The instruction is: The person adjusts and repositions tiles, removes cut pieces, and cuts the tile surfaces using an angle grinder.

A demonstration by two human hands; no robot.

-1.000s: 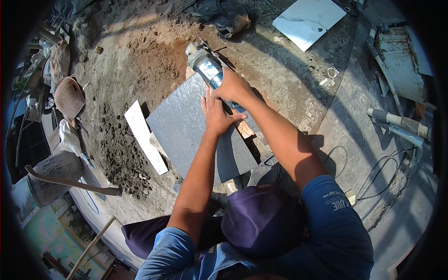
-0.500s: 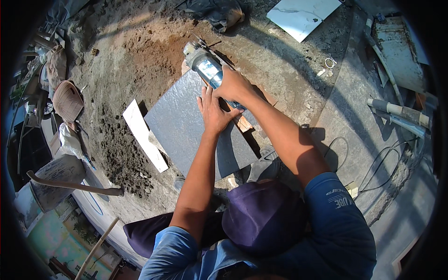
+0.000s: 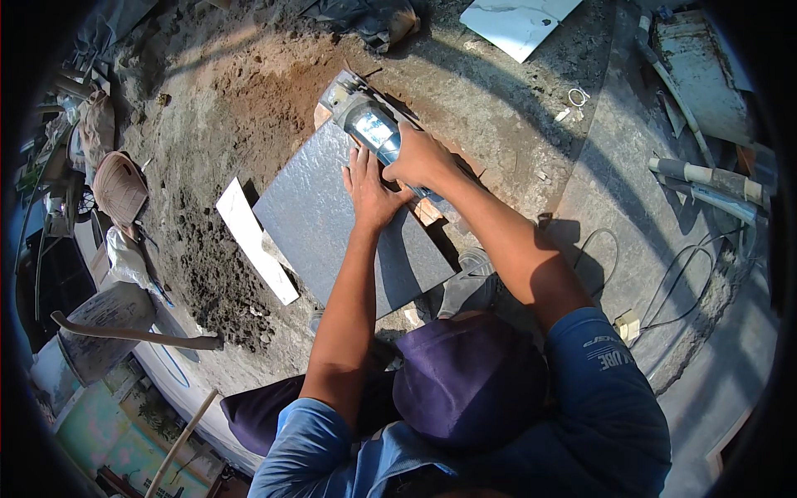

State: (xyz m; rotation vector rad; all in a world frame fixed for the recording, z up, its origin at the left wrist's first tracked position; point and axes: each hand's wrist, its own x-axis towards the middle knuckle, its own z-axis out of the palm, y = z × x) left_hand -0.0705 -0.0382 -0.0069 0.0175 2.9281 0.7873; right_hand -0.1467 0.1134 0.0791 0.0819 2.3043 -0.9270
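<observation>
Grinder [image 3: 375, 133]: right edge of dark tile [image 3: 303, 212] | right hand [image 3: 422, 159]: fingers gripping it | left hand [image 3: 372, 197]: fingers splayed on tile

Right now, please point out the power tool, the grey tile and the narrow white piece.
Power tool [image 3: 374, 130], head view: on its body.
Grey tile [image 3: 309, 212], head view: on its upper face.
Narrow white piece [image 3: 256, 241], head view: about mid-length.

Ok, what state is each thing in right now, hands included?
Left hand: fingers spread, pressed on the dark tile.
Right hand: closed around the grinder.
Grinder: held at the tile's edge; running or off, can't tell.
Dark tile: lying face-on to the camera; edge under the grinder hidden.
White strip: lying left of the tile.
White board: lying on the ground, partly out of view.
</observation>
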